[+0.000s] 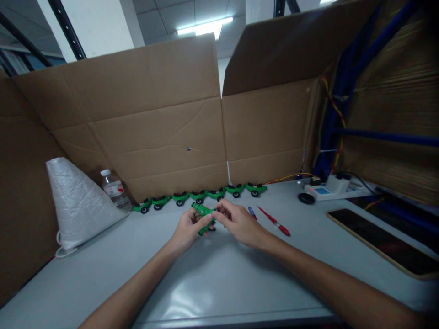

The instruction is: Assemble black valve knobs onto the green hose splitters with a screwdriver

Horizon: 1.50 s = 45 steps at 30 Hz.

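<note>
Green toy part, pinched in both hands, fingers curled.

Grey table with green toys, screwdriver, phone

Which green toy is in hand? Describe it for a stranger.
Find the grey table before the cardboard wall. Above it, the left hand and right hand meet at the green toy. Only this one is held; the other green toys form a row behind it.

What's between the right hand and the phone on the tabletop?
Two things, in the head view: a small blue item close by the right hand, then a red screwdriver, nearer the phone.
</note>
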Each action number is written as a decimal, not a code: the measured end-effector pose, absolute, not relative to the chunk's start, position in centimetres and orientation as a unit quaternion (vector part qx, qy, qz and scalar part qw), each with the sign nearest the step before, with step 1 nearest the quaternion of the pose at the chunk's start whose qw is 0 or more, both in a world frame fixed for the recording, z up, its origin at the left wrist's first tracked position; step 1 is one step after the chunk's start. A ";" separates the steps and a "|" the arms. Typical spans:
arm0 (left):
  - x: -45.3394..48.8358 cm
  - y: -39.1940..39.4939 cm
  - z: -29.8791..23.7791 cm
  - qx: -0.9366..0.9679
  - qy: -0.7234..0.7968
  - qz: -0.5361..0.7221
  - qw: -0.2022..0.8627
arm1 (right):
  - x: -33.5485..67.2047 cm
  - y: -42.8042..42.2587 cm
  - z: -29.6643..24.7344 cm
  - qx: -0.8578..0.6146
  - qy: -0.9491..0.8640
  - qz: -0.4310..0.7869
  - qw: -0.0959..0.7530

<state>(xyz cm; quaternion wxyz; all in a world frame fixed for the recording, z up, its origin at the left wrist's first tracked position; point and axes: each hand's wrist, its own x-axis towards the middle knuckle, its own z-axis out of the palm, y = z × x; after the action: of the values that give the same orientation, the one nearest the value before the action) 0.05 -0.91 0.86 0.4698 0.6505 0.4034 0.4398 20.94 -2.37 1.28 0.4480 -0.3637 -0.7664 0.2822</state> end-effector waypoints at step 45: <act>-1.8 -0.4 2.3 0.427 0.303 0.453 0.721 | 23.6 -2.1 1.1 -0.475 -0.869 0.063 0.120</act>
<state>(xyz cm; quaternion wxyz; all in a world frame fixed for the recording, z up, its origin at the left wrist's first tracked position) -1.77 -0.43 2.29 0.7215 0.4268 0.3032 0.4532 23.62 -2.14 1.08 0.1203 -0.4751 -0.8694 0.0630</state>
